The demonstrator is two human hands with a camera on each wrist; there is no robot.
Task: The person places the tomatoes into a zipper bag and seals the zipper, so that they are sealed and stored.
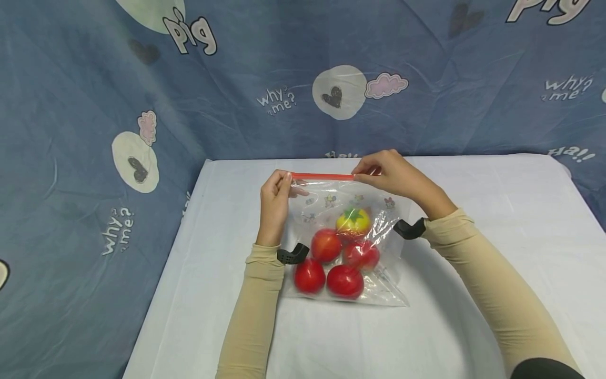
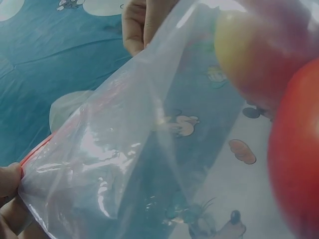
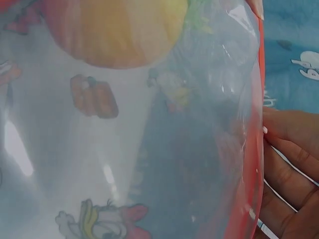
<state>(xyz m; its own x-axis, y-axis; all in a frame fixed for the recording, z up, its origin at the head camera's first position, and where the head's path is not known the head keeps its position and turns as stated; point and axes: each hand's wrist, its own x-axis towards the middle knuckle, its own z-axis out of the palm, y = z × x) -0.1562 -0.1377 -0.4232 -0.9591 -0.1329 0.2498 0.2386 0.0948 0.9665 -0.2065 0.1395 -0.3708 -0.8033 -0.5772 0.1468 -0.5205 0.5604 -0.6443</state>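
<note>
A clear zip bag point(image 1: 312, 210) with a red strip point(image 1: 324, 177) along its top edge stands raised above the table, holding several red tomatoes point(image 1: 309, 276) and one yellow tomato-like piece point(image 1: 354, 223) with a green leafy top. My left hand point(image 1: 274, 205) pinches the left end of the strip between thumb and fingers. Farther right along the same strip, my right hand point(image 1: 395, 176) pinches it with thumb and index finger. Cartoon prints mark the plastic. In the right wrist view, the right fingers point(image 3: 291, 164) lie against the red edge.
A white cloth covers the table point(image 1: 497, 210). Behind and to the left hangs a blue printed curtain point(image 1: 255, 52). Black wrist mounts point(image 1: 292, 253) sit at both cuffs, close to the bag's sides.
</note>
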